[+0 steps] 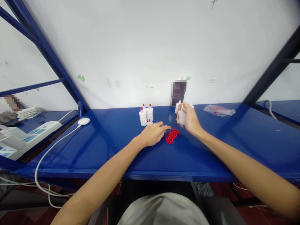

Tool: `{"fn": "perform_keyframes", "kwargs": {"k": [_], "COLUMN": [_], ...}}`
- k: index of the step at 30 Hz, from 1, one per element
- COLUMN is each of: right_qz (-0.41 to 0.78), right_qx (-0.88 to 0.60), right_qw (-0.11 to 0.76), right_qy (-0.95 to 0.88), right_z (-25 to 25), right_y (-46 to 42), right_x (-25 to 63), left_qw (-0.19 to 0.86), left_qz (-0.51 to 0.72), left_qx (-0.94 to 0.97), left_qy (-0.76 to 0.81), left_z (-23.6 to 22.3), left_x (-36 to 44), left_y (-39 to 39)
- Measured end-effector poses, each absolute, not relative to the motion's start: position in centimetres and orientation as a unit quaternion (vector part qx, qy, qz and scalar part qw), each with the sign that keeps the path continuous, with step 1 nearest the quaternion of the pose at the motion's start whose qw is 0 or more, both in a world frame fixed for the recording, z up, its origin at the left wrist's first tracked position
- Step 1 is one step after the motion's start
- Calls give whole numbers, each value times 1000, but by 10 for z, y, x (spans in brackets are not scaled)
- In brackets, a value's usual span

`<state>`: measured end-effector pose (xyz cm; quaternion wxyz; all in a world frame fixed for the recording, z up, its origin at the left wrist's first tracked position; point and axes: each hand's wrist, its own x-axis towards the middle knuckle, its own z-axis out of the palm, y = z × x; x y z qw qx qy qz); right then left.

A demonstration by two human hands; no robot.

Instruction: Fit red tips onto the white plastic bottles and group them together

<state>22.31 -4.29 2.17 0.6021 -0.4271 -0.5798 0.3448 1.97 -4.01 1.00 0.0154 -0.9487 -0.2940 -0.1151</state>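
Observation:
My right hand (189, 118) is wrapped around a small white squeeze bottle (182, 116), held upright above the table. Right behind it stands another white bottle (177, 107) with a bare white nozzle, partly covered by the hand. My left hand (153, 133) hovers low at the left edge of a cluster of small red caps (172, 136). Its index finger reaches toward the caps and the other fingers are loosely bent, with nothing seen in them. Several white bottles with red caps (149, 113) stand upright beyond my left hand, which partly hides the nearest one.
On the blue table (105, 140), a phone (178, 92) leans against the wall. A clear plastic bag (219, 110) with something red inside lies at the right. A white cable with a round white pad (83, 121) and a power strip (30, 139) are at the left.

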Motion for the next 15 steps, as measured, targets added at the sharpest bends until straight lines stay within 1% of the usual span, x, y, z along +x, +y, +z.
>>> {"fn": "perform_keyframes", "kwargs": {"k": [6, 15], "right_qz": [323, 306], "right_qx": [-428, -447], "right_qw": [591, 562], "right_qy": [-603, -625], "right_z": [20, 17], "right_y": [-42, -42], "right_x": [221, 219], "left_qw": [24, -8], "left_qz": [-62, -115], "left_qx": [-961, -951], "left_qy": [-269, -286], "left_z": [13, 7], "left_x": [27, 26], "left_y": [-36, -32]}}
